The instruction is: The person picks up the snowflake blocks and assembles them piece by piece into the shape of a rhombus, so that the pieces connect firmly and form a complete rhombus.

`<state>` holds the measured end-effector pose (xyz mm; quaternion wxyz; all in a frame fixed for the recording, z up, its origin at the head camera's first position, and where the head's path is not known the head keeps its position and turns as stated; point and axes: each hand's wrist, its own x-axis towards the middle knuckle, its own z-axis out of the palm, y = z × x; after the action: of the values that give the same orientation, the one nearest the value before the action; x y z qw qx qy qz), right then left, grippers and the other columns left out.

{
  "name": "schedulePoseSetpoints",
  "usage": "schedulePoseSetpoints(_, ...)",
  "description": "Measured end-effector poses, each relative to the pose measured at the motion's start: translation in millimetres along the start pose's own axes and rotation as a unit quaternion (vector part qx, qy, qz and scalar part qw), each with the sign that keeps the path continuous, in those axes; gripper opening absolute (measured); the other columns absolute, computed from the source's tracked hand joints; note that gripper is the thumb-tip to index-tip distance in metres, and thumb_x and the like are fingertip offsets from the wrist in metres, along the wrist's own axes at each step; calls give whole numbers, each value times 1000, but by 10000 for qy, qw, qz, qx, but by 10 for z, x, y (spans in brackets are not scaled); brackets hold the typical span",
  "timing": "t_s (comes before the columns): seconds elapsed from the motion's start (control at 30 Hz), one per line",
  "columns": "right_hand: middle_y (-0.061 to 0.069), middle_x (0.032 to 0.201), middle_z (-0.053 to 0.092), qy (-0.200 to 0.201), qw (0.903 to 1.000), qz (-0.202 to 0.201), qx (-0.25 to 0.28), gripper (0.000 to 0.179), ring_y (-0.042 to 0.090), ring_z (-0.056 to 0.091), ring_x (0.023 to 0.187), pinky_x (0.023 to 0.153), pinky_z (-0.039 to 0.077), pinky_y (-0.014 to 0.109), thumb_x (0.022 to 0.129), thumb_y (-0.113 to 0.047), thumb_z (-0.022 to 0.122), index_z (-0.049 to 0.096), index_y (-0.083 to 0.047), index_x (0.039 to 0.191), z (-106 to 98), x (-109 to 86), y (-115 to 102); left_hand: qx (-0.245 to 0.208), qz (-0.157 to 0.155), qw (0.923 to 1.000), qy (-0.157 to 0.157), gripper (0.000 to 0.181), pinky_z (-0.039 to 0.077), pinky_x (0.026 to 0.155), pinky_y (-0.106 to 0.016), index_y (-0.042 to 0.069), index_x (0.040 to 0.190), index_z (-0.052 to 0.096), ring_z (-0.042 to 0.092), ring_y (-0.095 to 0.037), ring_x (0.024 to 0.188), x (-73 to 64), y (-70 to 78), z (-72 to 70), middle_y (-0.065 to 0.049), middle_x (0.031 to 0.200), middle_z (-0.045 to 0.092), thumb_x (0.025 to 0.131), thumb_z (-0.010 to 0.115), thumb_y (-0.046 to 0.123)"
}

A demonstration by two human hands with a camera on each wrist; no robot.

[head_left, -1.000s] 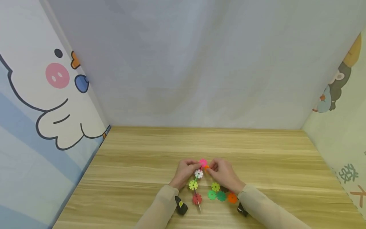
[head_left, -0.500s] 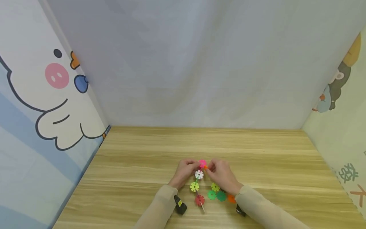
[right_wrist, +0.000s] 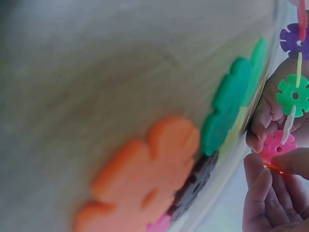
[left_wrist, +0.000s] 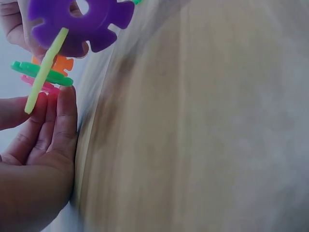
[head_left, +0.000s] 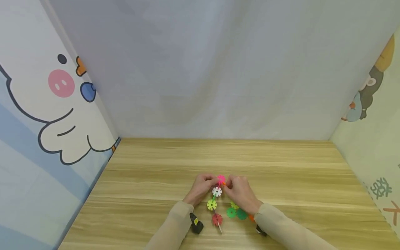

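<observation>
The person's left hand (head_left: 201, 188) pinches the pink disc (head_left: 221, 178) at the far end of a chain of notched plastic discs (head_left: 211, 205). The right hand (head_left: 240, 191), thumb and fingertips pressed together, grips a small orange piece (head_left: 223, 183) at the pink disc's edge; whether that piece is seated in a slot I cannot tell, since the fingers cover most of it.

From the pink disc the chain runs toward the person through a white disc (head_left: 217, 189), a yellow disc (head_left: 209, 205) and a red disc (head_left: 216, 219), with further discs set edge-on between them.

Beside the chain, on the wood-grain table (head_left: 140, 173), lies a loose group: a green disc (head_left: 231, 210), a dark green disc (head_left: 242, 214), a yellow one partly behind the right hand, and an orange flower-shaped disc (right_wrist: 145, 169). A dark brown disc (right_wrist: 194, 186) lies just beside the last. Pale sleeves (head_left: 172, 225) cover both forearms.
</observation>
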<state>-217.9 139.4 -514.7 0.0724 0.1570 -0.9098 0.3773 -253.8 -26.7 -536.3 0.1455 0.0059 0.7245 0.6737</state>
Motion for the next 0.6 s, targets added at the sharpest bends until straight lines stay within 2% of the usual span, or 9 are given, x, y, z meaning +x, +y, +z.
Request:
schedulePoseSetpoints(0.17,-8,58,53,39,10000,-41,-3,23,3,46,47,40,40,19,81,-4,73,57,-10,66,7,2,-6,-175,-28,9998,-50,11,45,64,-21,-1,81,66,54,-11,73,28,-55,-3,-4,82,63,88,67,7)
schedulePoseSetpoints(0.4,-9,57,52,-9,10000,12,22,23,2,45,45,39,39,19,82,-5,72,57,-11,66,-9,-2,-13,-335,-52,9993,-137,10,48,68,-23,-1,81,66,57,-12,75,30,-63,-4,-5,83,64,88,66,5)
schedulePoseSetpoints(0.6,-9,56,51,-38,9999,-159,-46,24,1,42,44,38,37,18,82,-5,72,56,-11,65,-3,22,-12,-421,-132,9989,-182,10,49,68,-23,0,81,66,57,-12,76,48,-67,-20,-5,84,64,89,65,4)
